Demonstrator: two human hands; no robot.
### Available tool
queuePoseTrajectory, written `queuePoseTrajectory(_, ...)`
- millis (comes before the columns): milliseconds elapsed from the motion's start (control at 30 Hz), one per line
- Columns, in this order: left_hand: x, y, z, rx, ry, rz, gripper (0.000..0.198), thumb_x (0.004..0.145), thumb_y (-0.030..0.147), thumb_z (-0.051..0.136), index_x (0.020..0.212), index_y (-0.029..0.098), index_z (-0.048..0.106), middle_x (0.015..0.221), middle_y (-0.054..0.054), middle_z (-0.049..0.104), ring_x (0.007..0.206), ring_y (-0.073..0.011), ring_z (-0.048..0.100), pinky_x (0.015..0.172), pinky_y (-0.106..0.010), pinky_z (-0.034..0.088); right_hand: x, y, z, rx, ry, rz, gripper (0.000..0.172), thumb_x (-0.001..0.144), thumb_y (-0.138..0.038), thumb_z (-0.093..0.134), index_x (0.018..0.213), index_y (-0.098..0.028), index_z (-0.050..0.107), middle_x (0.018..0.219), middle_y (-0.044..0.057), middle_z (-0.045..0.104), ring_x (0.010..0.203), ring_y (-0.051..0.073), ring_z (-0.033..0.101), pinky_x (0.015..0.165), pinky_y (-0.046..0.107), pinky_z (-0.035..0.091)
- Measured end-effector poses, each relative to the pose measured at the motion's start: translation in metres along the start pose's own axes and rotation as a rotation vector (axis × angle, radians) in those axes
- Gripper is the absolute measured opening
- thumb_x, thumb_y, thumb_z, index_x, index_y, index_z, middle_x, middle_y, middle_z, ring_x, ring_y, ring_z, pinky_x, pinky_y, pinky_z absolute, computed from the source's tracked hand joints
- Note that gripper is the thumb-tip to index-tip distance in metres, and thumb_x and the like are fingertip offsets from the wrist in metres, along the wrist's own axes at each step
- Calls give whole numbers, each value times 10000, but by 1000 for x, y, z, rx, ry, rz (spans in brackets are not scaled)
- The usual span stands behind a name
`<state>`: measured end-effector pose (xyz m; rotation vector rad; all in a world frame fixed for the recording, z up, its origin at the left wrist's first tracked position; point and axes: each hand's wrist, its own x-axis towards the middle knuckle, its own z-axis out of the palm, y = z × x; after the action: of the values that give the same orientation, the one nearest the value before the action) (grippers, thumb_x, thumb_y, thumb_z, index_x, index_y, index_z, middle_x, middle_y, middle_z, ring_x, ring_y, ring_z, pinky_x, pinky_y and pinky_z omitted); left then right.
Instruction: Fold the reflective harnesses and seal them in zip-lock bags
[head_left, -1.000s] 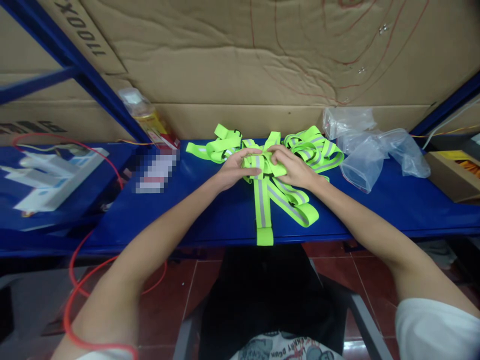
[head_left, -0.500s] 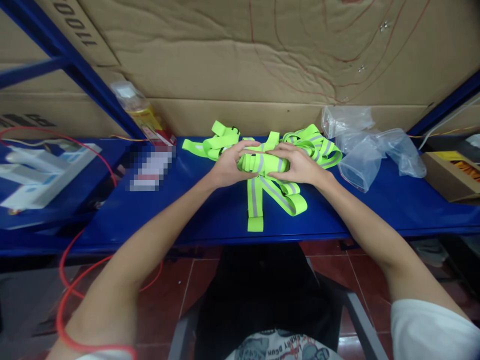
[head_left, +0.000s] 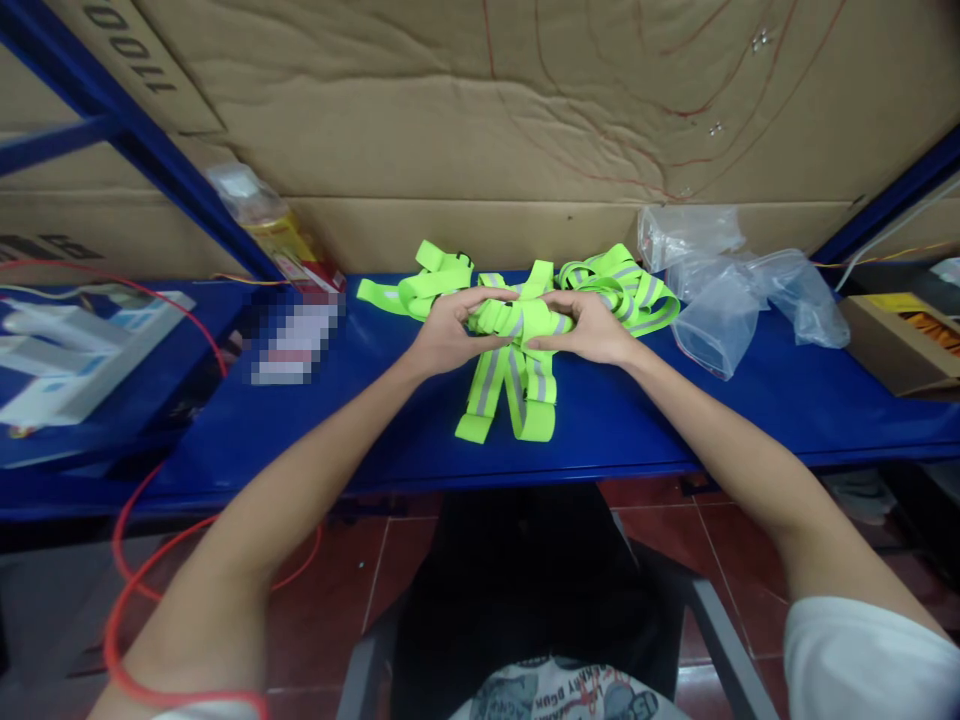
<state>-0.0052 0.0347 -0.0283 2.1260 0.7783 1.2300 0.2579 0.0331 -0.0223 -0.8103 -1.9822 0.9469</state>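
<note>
A folded bundle of neon yellow-green reflective straps (head_left: 517, 318) with grey stripes is held just above the blue table. My left hand (head_left: 448, 335) grips its left end, thumb below and fingers on top. On the right end, my right hand (head_left: 589, 328) is closed in the same way. Loose strap ends (head_left: 506, 398) hang down from the bundle toward the table's front edge. Behind my left hand lies another piece of green strap (head_left: 431, 280), and beyond my right hand is a heap of similar straps (head_left: 626, 288).
Clear plastic bags (head_left: 720, 310) lie to the right, with an open cardboard box (head_left: 900, 345) past them. At the back left stand a bottle with a yellow label (head_left: 274, 225) and a blurred-out item (head_left: 292, 340). A red hose (head_left: 120, 600) loops by my left arm.
The hanging strap ends have swung left and closer together, and the bundle has turned in my hands. Both hands still hold it.
</note>
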Motion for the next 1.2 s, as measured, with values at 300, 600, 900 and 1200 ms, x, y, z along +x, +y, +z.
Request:
queuePoseTrajectory(300, -5, -17, 3, 165, -160, -84, 494, 826, 394, 883, 1269, 193, 793, 1227, -105, 820, 1129, -300, 765, 1037, -453, 593, -8, -2, 2, -424, 39, -205, 193, 883, -322, 749, 1020, -193, 704, 1036, 79, 754, 938, 268, 688, 859, 382, 513)
queuePoseTrajectory(600, -5, 4, -15, 253, -557, -136, 805, 895, 647, 779, 1585, 285, 580, 1590, -107, 629, 1448, -329, 594, 1219, -474, 479, -24, 6, -1, -737, -152, -345, 220, 960, -163, 606, 1165, -188, 680, 1197, 137, 694, 1133, 301, 658, 841, 393, 535)
queuePoseTrajectory(900, -2, -3, -22, 252, -494, -108, 823, 758, 575, 925, 1492, 303, 671, 1503, -86, 706, 1375, -328, 673, 1149, -432, 523, -23, -11, -3, -495, -184, -287, 316, 1039, -502, 655, 1153, -274, 843, 1219, 64, 775, 1065, 249, 742, 949, 418, 568)
queuePoseTrajectory(1200, 1, 7, -20, 222, -445, -17, 738, 693, 446, 982, 1364, 277, 727, 1378, -83, 745, 1285, -315, 687, 1125, -446, 518, -24, -18, 4, -648, -191, -13, 714, 830, -668, 826, 1316, -149, 765, 1189, 150, 813, 1066, 385, 771, 894, 482, 587)
